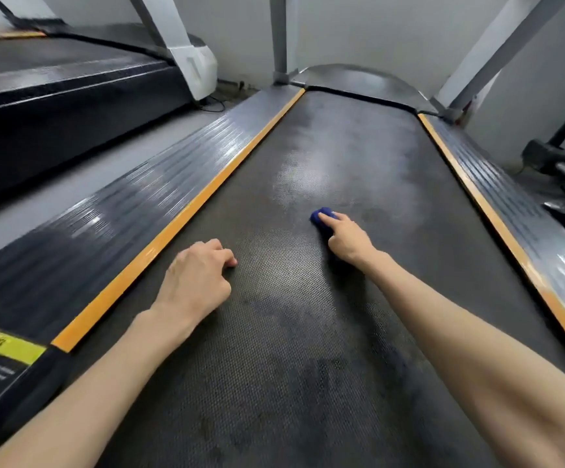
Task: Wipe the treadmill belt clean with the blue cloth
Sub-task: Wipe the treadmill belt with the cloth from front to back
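Head view: right hand [348, 239] grips blue cloth [323, 218] bunched, pressed mid treadmill belt [308, 332]. Left hand [196, 278] curled, empty, knuckles braced on belt. Wiping apparently midway; far belt looks smeared, likely unfinished.

Both your bare arms reach forward. Your left hand [200, 276] rests with fingers curled under, holding nothing. Your right hand [348, 239] grips the cloth [316, 220], forefinger stretched over it.

R hand [348, 238] grips blue cloth [322, 215] on belt [291, 349], L hand [198, 276] curled alongside.
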The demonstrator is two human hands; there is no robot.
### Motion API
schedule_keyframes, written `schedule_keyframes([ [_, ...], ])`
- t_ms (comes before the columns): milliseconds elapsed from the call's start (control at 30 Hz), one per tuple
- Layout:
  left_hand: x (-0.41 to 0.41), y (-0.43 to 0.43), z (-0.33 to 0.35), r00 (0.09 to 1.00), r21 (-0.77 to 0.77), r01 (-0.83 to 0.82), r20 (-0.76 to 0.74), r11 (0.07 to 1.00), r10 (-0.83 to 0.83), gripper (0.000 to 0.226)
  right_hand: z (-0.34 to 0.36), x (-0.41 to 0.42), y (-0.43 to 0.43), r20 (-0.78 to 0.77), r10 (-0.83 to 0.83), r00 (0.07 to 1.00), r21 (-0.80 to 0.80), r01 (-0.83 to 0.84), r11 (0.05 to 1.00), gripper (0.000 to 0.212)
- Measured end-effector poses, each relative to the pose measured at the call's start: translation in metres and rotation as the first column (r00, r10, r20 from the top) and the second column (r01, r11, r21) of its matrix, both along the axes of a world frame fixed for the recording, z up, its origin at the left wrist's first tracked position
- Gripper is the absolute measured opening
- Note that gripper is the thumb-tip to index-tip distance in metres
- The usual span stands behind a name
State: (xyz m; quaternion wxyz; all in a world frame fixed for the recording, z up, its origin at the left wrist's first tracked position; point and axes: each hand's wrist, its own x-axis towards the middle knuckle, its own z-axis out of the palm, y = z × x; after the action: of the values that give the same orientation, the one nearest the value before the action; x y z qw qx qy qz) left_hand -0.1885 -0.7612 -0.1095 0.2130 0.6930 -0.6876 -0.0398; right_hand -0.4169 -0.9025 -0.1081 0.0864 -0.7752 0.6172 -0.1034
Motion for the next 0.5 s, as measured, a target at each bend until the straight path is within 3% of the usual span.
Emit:
schedule_keyframes([
  [67, 0.002, -0.001, -0.003, 0.999, 0.044, 0.022, -0.032, 0.999, -0.021, 0.038, -0.002, 0.029, 0.009, 0.006, 0.13, 0.992, -0.042, -0.129, 0.991, 0.063],
  [167, 0.008, -0.001, -0.003, 0.997, 0.086, 0.048, -0.063, 0.995, -0.043, 0.042, -0.013, 0.056, 0.029, 0.062, 0.484, 0.873, -0.023, -0.483, 0.875, 0.064],
  [233, 0.011, 0.0, -0.003, 0.994, 0.098, 0.068, -0.089, 0.993, -0.059, 0.043, -0.009, 0.051, 0.006, 0.049, 0.416, 0.908, -0.017, -0.416, 0.909, 0.066],
  [333, 0.012, 0.004, -0.005, 0.989, 0.103, 0.099, -0.123, 0.99, -0.086, 0.045, 0.003, 0.051, -0.032, -0.024, 0.032, 0.999, 0.003, -0.032, 0.999, 0.061],
  [367, 0.013, 0.004, -0.005, 0.987, 0.108, 0.111, -0.131, 0.988, -0.096, 0.047, 0.006, 0.058, -0.031, -0.045, 0.02, 0.999, -0.026, -0.022, 0.999, 0.058],
  [433, 0.017, 0.002, -0.005, 0.984, 0.133, 0.133, -0.139, 0.982, -0.114, 0.049, 0.005, 0.078, -0.011, 0.002, 0.181, 0.983, -0.025, -0.181, 0.983, 0.064],
  [500, 0.019, 0.001, -0.003, 0.986, 0.14, 0.13, -0.12, 0.982, -0.114, 0.047, -0.004, 0.096, 0.028, 0.058, 0.456, 0.888, -0.019, -0.456, 0.89, 0.067],
])
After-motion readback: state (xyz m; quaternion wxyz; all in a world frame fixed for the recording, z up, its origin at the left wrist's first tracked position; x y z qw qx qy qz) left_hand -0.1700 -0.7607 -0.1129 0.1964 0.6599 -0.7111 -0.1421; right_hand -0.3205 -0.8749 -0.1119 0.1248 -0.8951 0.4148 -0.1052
